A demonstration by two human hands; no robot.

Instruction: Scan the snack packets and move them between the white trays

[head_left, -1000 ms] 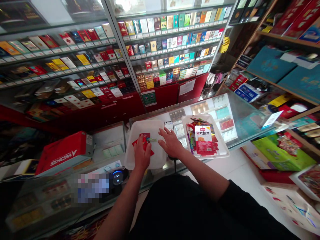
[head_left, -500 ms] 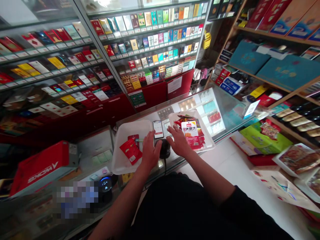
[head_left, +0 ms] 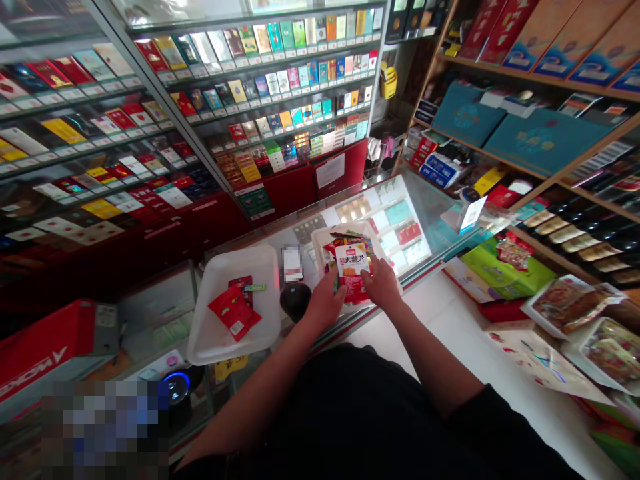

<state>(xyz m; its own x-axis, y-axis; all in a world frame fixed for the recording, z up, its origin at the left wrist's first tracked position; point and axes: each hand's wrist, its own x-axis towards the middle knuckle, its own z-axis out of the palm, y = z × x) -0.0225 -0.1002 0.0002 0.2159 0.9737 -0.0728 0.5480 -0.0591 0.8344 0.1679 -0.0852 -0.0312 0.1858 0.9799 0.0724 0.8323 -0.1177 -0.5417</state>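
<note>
A white-and-red snack packet (head_left: 352, 261) lies tilted over the other snack packets in the right-hand white plastic tray (head_left: 320, 235). My left hand (head_left: 326, 299) closes on its lower left edge. On the opposite edge, my right hand (head_left: 384, 287) grips the same packet with its thumb toward the front. The left-hand white tray (head_left: 205, 320) contains a red snack bag (head_left: 234, 312), a darker red packet and a small green strip. Between the trays sit a phone (head_left: 293, 264) with a lit screen and a round black device (head_left: 295, 301).
Both trays stand on a glass display counter (head_left: 425, 193). A red box (head_left: 45, 353) and a device with a blue light ring (head_left: 176, 387) are at left. Cigarette shelves (head_left: 270, 87) line the back. Boxes and bottles (head_left: 575, 233) fill the right-hand shelving.
Both my hands have moved right, from around the phone and black device to the right tray, and now hold the white-and-red packet. The view has shifted, moving the surroundings left in the picture.
</note>
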